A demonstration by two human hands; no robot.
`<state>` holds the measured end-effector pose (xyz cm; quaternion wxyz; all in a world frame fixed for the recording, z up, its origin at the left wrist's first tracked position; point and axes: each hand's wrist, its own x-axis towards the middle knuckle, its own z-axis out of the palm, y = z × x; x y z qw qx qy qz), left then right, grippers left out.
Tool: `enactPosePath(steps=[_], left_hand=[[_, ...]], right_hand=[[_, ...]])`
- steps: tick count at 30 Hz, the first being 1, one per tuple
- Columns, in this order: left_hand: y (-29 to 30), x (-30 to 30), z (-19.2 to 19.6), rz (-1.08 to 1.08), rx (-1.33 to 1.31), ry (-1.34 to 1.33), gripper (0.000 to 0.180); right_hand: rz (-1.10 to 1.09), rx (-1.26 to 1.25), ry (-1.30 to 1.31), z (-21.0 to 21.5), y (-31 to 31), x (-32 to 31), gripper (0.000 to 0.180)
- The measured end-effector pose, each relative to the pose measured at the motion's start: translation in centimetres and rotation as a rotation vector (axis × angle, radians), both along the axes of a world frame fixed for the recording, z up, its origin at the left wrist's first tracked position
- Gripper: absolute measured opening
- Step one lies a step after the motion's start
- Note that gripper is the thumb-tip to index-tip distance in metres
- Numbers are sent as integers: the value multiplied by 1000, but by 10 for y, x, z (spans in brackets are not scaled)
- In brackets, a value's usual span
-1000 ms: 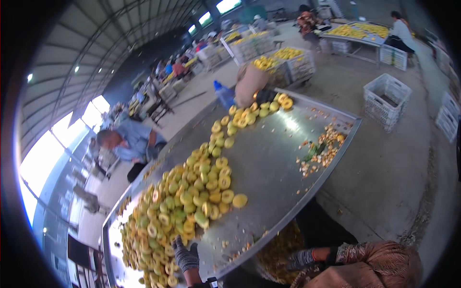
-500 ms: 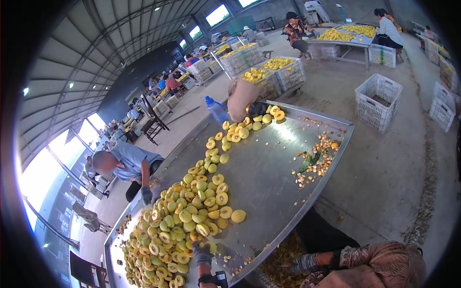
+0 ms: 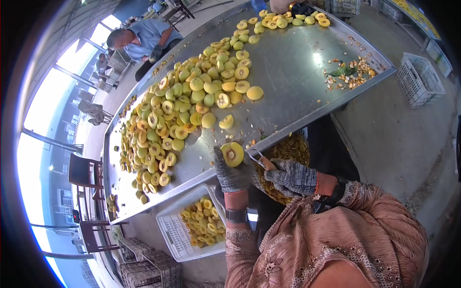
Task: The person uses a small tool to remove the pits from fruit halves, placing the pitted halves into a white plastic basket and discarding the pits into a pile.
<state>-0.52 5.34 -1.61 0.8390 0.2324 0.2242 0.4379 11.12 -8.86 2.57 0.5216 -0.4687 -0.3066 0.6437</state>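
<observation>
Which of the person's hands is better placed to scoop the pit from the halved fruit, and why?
Right, probably. The right hand grips a small metal tool pointed at the halved fruit, which the left hand is busy cradling cut-side up.

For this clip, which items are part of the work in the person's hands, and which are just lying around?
In use:
- left hand, gloved, holding a halved yellow fruit
- right hand, gloved, holding a small metal tool at the fruit
- fruit pile on the metal table
- white crate of halves below

Lying about:
- scraps at the table's far corner
- empty crate on the floor
- chairs
</observation>
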Motion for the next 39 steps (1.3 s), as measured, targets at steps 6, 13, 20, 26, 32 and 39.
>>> enactPosePath(steps=[6,13,20,26,32,39], left_hand=[[-25,0,-15,45,-6,79,44],[-30,-16,-59,266,474,534,37],[-44,-9,-16,390,1410,1139,22],[-43,-3,14,79,1180,968,17],[-41,-8,10,457,1610,1267,33],[-51,-8,40,-289,953,657,39]], right_hand=[[32,207,-492,-44,1,-14,27],[88,798,-1498,-66,-3,-20,27],[189,681,-1169,-81,-5,-20,27],[424,-103,743,-60,-4,2,32],[328,-346,1769,-92,-26,-11,43],[746,186,1599,-77,-24,-28,42]])
